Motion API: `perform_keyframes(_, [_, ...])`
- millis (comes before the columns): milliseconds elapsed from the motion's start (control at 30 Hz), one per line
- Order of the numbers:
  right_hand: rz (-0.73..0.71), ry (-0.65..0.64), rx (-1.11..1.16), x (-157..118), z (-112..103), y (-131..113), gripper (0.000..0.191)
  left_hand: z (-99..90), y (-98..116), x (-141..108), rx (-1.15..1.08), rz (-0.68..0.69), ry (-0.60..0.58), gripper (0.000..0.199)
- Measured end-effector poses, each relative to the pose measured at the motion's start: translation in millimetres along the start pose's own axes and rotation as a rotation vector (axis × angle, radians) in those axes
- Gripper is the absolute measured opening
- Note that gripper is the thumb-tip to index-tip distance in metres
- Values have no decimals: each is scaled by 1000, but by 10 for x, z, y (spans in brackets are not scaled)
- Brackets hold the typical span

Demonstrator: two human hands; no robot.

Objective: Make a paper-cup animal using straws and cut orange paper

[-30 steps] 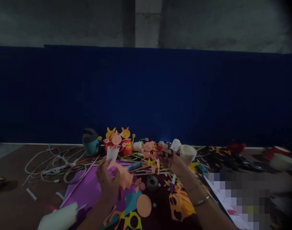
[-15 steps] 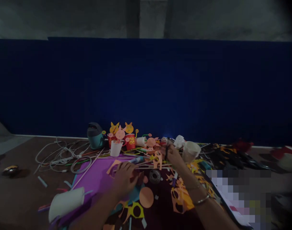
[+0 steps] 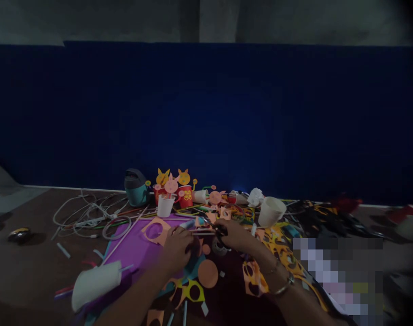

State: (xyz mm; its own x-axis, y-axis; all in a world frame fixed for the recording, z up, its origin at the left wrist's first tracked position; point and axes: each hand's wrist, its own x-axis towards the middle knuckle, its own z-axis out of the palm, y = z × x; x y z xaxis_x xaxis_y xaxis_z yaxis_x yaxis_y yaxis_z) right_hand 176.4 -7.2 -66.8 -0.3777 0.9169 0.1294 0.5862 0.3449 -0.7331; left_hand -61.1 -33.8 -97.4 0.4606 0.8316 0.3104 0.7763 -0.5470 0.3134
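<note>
My left hand (image 3: pixel 178 246) is over the right edge of the purple sheet (image 3: pixel 131 244), its fingers curled in. What they hold, if anything, is hidden. Just right of those fingers is a small peach paper piece (image 3: pixel 200 248), close to a pale straw (image 3: pixel 203 232). My right hand (image 3: pixel 231 233) is closed around dark-handled scissors (image 3: pixel 217 227), which point up and left toward the left hand. A roll of clear tape (image 3: pixel 220 246) lies partly hidden below the right hand. Nearer me are a peach paper circle (image 3: pixel 208 273) and yellow paper scraps (image 3: pixel 192 292).
Behind stand paper cups (image 3: pixel 165 206) with cut-out animal heads, and a teal container (image 3: pixel 136 188). White cables (image 3: pixel 91 213) lie left. A white cup (image 3: pixel 97 285) lies tipped at front left; another cup (image 3: pixel 272 212) is at right, near orange scraps (image 3: pixel 281 244).
My right hand has come down and left with the scissors, closer to my left hand. The left hand stays nearly in place. The camera view has shifted slightly.
</note>
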Motion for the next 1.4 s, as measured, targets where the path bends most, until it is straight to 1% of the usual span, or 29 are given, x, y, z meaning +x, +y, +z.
perform_keyframes(133, [4, -6, -42, 14, -3, 28, 32, 34, -12, 0, -5, -1, -13, 23])
perform_keyframes(267, [10, 20, -2, 11, -12, 21, 28, 51, -20, 3, -68, -1, 0, 17])
perform_keyframes(333, [21, 48, 49, 15, -7, 18, 27, 45, -24, 9, -125, -29, 40, 19])
perform_keyframes(433, [59, 96, 169, 37, 30, 1, 27, 11, -38, 30, -234, -114, 142, 22])
perform_keyframes(500, [100, 100, 275, 54, 80, -39, 29, -25, -36, 59, -329, -182, 214, 24])
perform_keyframes(567, [134, 84, 395, 63, 140, -112, 35, -65, -7, 102, -445, -230, 257, 27])
perform_keyframes(667, [159, 81, 573, 59, 220, -248, 41, -108, 94, 182, -616, -238, 237, 27])
perform_keyframes(800, [172, 174, 708, 49, 283, -337, 42, -114, 256, 280, -737, -197, 160, 19])
perform_keyframes(867, [187, 217, 724, 55, 294, -319, 41, -102, 319, 317, -746, -190, 151, 19])
perform_keyframes(967, [203, 284, 714, 70, 291, -270, 37, -83, 398, 340, -685, -181, 221, 26])
perform_keyframes(1033, [199, 342, 694, 77, 287, -253, 35, -63, 446, 325, -608, -154, 282, 20])
perform_keyframes(1100, [182, 386, 668, 83, 297, -253, 30, -25, 479, 288, -543, -121, 310, 17])
perform_keyframes(1133, [172, 399, 654, 87, 310, -257, 28, 2, 484, 266, -505, -105, 316, 12])
perform_keyframes(1167, [152, 393, 645, 90, 327, -260, 27, 35, 478, 244, -428, -91, 321, 7])
perform_keyframes(1233, [96, 409, 642, 97, 372, -265, 24, 112, 436, 209, -343, -85, 336, 5])
perform_keyframes(1300, [48, 441, 662, 100, 427, -257, 25, 195, 359, 196, -349, -95, 394, 5])
perform_keyframes(1333, [31, 468, 681, 99, 457, -245, 27, 234, 313, 199, -371, -96, 416, 11])
perform_keyframes(1400, [5, 486, 727, 98, 524, -200, 27, 299, 220, 224, -441, -146, 461, 11])
